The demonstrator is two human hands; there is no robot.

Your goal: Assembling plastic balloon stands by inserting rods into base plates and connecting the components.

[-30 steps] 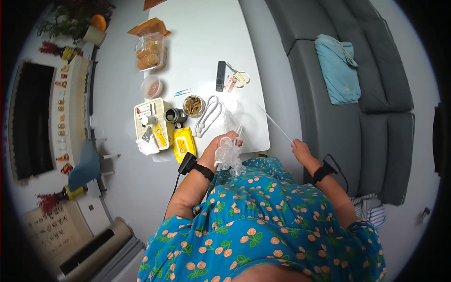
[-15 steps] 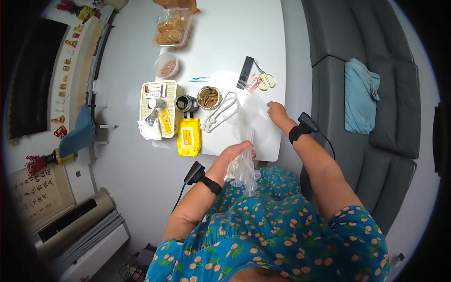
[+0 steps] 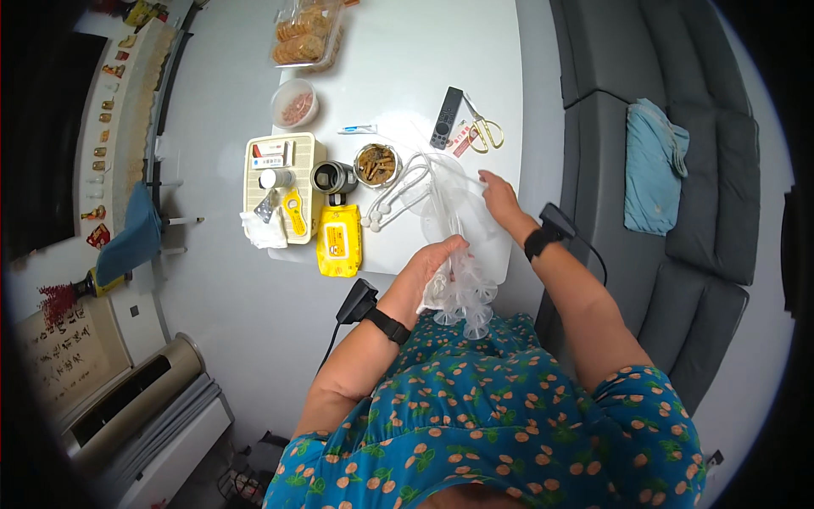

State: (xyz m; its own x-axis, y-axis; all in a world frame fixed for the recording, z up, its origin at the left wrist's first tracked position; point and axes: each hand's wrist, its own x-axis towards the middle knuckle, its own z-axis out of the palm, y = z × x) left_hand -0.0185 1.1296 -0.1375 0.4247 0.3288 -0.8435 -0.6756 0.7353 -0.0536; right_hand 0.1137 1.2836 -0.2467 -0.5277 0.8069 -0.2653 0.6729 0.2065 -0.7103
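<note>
Evidently your left hand (image 3: 441, 256) is closed round a bundle of clear plastic stems (image 3: 471, 299), held just off the table (image 3: 407, 68) edge with the cupped ends hanging over your lap. Your right hand (image 3: 500, 202) seems to pinch a faint clear stick (image 3: 462, 170) above the tabletop. Expect the bundle to be light, slippery and springy, its thin cups easily creased; you'd best grip the gathered shafts. Printing marks the yellow packet (image 3: 339, 242), the red-and-white packet (image 3: 464, 138) and the small boxes (image 3: 270, 161); the wall scroll (image 3: 64, 356) carries dark characters.
</note>
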